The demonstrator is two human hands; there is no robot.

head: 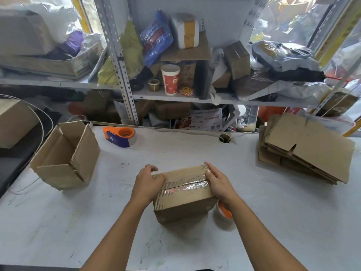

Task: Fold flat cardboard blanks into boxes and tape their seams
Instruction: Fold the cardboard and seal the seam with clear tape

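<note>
on the white bench (273, 202) just in front of me sits the small cardboard box (183, 194), clear tape (187, 185) along its top seam. my left hand (149, 182) curls over its left end and my right hand (216, 179) lies along the right end, thumb pressing the tape down. the tape looks wrinkled; if i press unevenly it could lift or the flaps could spring. a tape roll (224, 212) sits just beside my right wrist and could get knocked. there is open room behind the box, with the tape dispenser (119, 135), open box (66, 155) and flat blanks (306, 149) well apart.
</note>
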